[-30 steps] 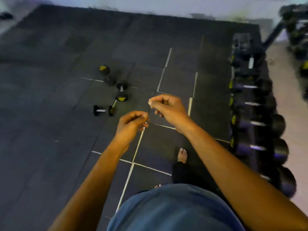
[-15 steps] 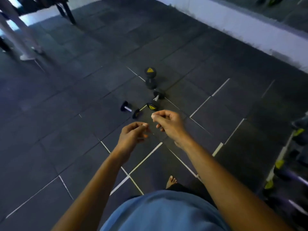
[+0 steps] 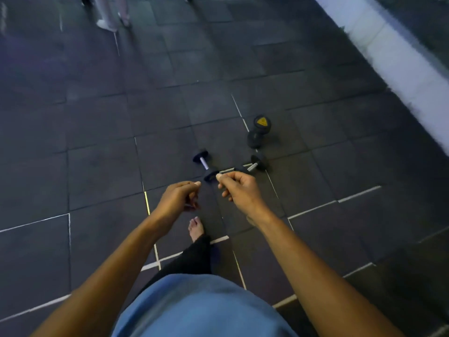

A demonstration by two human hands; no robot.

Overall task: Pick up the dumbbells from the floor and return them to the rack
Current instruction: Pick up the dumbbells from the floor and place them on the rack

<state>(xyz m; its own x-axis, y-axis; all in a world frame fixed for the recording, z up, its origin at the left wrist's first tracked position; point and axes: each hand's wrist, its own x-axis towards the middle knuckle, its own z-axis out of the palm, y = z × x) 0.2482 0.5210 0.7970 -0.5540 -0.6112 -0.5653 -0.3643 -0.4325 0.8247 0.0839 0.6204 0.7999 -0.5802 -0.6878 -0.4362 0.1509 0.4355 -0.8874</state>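
Head view, looking down at a dark rubber-tiled floor point(image 3: 97, 166), and we go left to right. Far top left, another person's legs point(image 3: 109, 15) stand well away, blurred. Coming in, the left hand point(image 3: 178, 198) hangs in the air with fingers loosely curled, thumb tip near the forefinger, and nothing in its grip. Below it a bare foot point(image 3: 196, 228) is planted on the tiles. Just past the left hand lies the first small dumbbell point(image 3: 205, 164), chrome handle, dark ends, flat on the floor. The right hand point(image 3: 239, 190) hovers beside its partner, fingers curled too, and it holds nothing that can be made out. Its knuckles hide the near end of the second small dumbbell point(image 3: 255, 164). Further right sits the larger dumbbell point(image 3: 259, 131), yellow badge on its end cap, close behind the small pair. Along the far right runs a pale wall base point(image 3: 401, 64). No rack in sight. By the look of it all three weights are yet to be lifted, so the job is barely begun: grab, carry, rack.
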